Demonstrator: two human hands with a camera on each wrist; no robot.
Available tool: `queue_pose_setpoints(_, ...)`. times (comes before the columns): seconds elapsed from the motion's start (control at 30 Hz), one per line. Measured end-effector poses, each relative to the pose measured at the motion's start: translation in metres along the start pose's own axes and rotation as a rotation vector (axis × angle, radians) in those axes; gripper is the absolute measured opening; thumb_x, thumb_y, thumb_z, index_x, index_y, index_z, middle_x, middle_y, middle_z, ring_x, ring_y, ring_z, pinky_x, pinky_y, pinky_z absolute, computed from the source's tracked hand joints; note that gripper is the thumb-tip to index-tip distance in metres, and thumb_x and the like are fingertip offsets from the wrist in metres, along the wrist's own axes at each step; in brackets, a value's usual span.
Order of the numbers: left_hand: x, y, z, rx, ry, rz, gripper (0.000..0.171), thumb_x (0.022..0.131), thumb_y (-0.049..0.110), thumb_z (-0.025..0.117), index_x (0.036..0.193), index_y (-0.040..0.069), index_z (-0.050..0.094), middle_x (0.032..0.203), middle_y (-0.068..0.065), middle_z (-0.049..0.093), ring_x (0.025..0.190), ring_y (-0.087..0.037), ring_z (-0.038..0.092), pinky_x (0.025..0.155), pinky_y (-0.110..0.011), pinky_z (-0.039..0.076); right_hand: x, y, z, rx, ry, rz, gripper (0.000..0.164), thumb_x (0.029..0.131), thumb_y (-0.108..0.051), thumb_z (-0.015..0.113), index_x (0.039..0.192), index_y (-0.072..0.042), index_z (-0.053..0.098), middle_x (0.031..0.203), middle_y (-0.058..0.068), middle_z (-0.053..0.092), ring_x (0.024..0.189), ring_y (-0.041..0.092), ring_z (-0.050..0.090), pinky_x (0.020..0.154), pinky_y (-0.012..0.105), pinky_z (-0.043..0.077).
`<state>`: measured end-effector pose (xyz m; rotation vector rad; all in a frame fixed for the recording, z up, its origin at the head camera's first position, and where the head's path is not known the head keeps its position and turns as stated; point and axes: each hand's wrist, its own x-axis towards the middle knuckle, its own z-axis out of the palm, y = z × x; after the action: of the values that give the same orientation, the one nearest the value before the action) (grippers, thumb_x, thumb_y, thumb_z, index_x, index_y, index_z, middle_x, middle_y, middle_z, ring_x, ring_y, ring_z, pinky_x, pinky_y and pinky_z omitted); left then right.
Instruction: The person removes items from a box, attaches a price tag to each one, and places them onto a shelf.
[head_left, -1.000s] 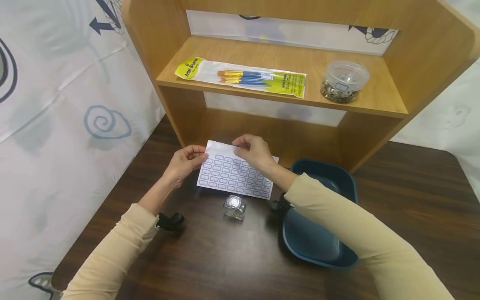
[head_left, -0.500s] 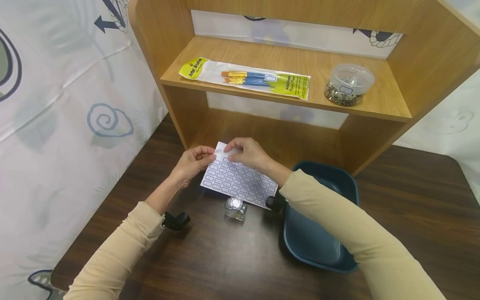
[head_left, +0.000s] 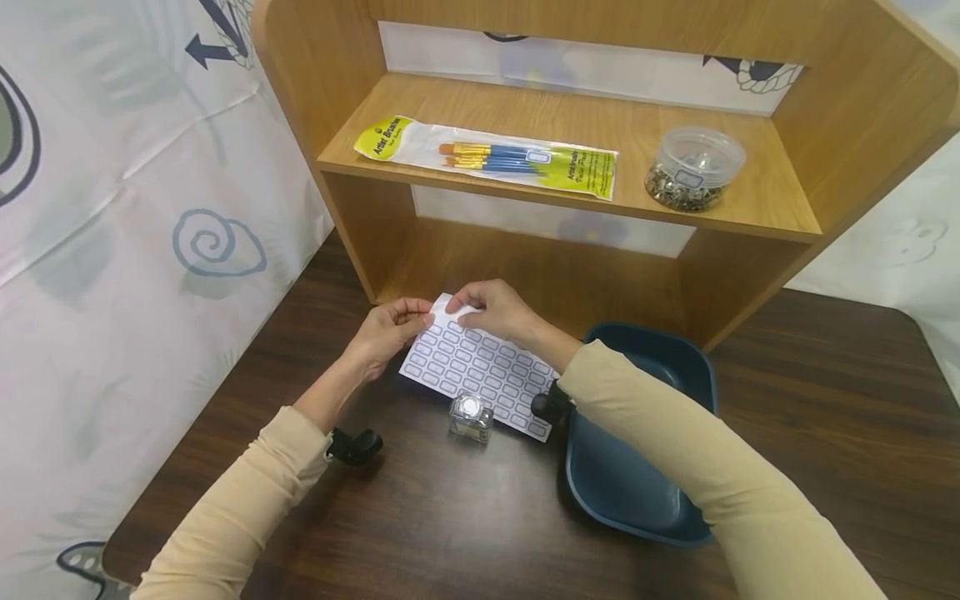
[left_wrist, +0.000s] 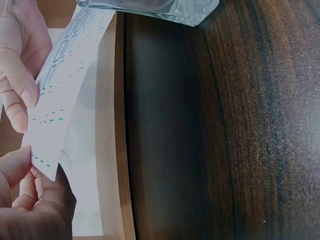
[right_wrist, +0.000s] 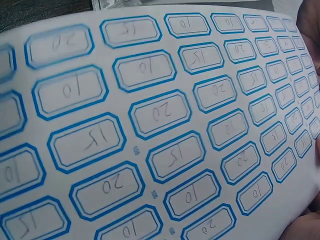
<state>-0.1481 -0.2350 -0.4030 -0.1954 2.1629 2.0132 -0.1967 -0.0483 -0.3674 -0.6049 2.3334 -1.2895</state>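
Note:
A white sheet of sticker labels (head_left: pixel 480 367), with blue-bordered boxes, hangs tilted above the table. Handwritten numbers such as 10, 15 and 20 show in its boxes in the right wrist view. My left hand (head_left: pixel 378 337) pinches its upper left corner between thumb and fingers, as the left wrist view also shows. Along the top edge, my right hand (head_left: pixel 501 312) has thumb and forefinger bent onto the sheet near the first labels. Whether a label is lifting there cannot be made out. Just in front of the sheet's lower edge sits a small clear glass container (head_left: pixel 471 418) with a shiny top.
A dark blue tray (head_left: pixel 622 475) lies under my right forearm. Behind stands a wooden shelf unit (head_left: pixel 480 187), bearing a pack of artist brushes (head_left: pixel 487 158) and a clear jar of small metal pieces (head_left: pixel 693 171). Patterned cloth (head_left: pixel 135 250) borders the left.
My right hand has moved left along the sheet's top edge toward my left hand. The sheet has shifted slightly right and tilted, its right end dropping toward the table.

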Motion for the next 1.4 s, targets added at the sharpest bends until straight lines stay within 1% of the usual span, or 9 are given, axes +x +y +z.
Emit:
queue_pose_setpoints(0.17,-0.0006,-0.0002,0.0019,-0.013,-0.006,0.01,0.028,0.093,0.004,0.055,0.118,-0.008,0.05,0.084,0.005,0.059,0.074,-0.006,0.056,0.065,-0.017,0.05,-0.0002,0.0,-0.0019,0.017,-0.009,-0.003,0.018,0.085,0.001,0.065,0.102,-0.003,0.068,0.105,0.01,0.066,0.09,0.019,0.056,0.074,0.02,0.047)
queue_pose_setpoints(0.3,-0.0007,-0.0001,0.0035,-0.059,-0.011,-0.009,0.025,0.094,0.005,0.055,0.116,-0.006,0.052,0.083,0.005,0.06,0.073,-0.006,0.057,0.064,-0.016,0.05,-0.001,-0.0014,-0.0028,0.002,-0.011,-0.019,0.019,0.084,0.0,0.067,0.103,-0.003,0.068,0.107,0.01,0.066,0.09,0.019,0.056,0.074,0.019,0.046)
queue_pose_setpoints(0.4,-0.0003,-0.0006,0.004,-0.097,-0.019,-0.044,0.021,0.094,0.005,0.055,0.113,-0.002,0.053,0.084,0.005,0.059,0.073,-0.006,0.057,0.064,-0.017,0.05,-0.0017,-0.0016,-0.0029,-0.028,-0.015,-0.032,0.02,0.084,-0.001,0.068,0.103,-0.005,0.068,0.109,0.009,0.066,0.091,0.018,0.056,0.074,0.019,0.047)
queue_pose_setpoints(0.5,-0.0005,-0.0011,0.0043,-0.118,-0.032,-0.075,0.021,0.094,0.005,0.055,0.114,-0.002,0.053,0.086,0.004,0.059,0.075,-0.007,0.058,0.066,-0.018,0.05,-0.0026,-0.0012,-0.003,-0.057,-0.024,-0.038,0.018,0.084,-0.002,0.068,0.101,-0.006,0.07,0.109,0.008,0.066,0.091,0.018,0.057,0.075,0.02,0.048)
queue_pose_setpoints(0.7,-0.0006,-0.0016,0.0056,-0.173,-0.071,-0.133,0.021,0.096,0.006,0.051,0.116,-0.001,0.05,0.087,0.002,0.061,0.076,-0.008,0.06,0.067,-0.02,0.052,-0.0058,-0.0006,-0.0039,-0.073,-0.043,-0.036,0.014,0.085,-0.003,0.067,0.098,-0.006,0.071,0.108,0.007,0.067,0.092,0.017,0.056,0.078,0.021,0.047)
queue_pose_setpoints(0.8,-0.0004,-0.0023,0.0058,-0.202,-0.094,-0.144,0.021,0.096,0.006,0.05,0.116,0.0,0.049,0.086,0.002,0.061,0.075,-0.008,0.06,0.066,-0.02,0.052,-0.0063,-0.0004,-0.0039,-0.08,-0.05,-0.043,0.013,0.085,-0.003,0.066,0.098,-0.006,0.07,0.106,0.007,0.067,0.091,0.018,0.055,0.077,0.021,0.046)
queue_pose_setpoints(0.87,0.0,-0.003,0.0059,-0.207,-0.099,-0.146,0.019,0.096,0.006,0.05,0.115,0.0,0.049,0.085,0.002,0.061,0.074,-0.008,0.061,0.065,-0.02,0.052,-0.0062,-0.0002,-0.0036,-0.086,-0.053,-0.049,0.013,0.085,-0.002,0.066,0.097,-0.005,0.069,0.105,0.008,0.067,0.091,0.018,0.055,0.076,0.021,0.045)
queue_pose_setpoints(1.17,0.0003,-0.0039,0.0063,-0.199,-0.1,-0.14,0.025,0.096,0.006,0.05,0.12,-0.003,0.047,0.083,0.002,0.061,0.072,-0.008,0.06,0.063,-0.02,0.052,-0.0061,0.0022,-0.0026,-0.086,-0.038,-0.032,0.006,0.086,-0.003,0.066,0.092,-0.006,0.065,0.094,0.007,0.061,0.087,0.019,0.053,0.069,0.02,0.043)
queue_pose_setpoints(1.4,0.002,-0.0048,0.0067,-0.174,-0.085,-0.149,0.03,0.096,0.008,0.052,0.123,-0.004,0.046,0.083,0.002,0.061,0.072,-0.008,0.06,0.063,-0.021,0.052,-0.006,0.0048,-0.0019,-0.044,-0.037,-0.011,0.005,0.087,-0.003,0.065,0.092,-0.004,0.066,0.095,0.008,0.061,0.087,0.019,0.053,0.069,0.02,0.042)
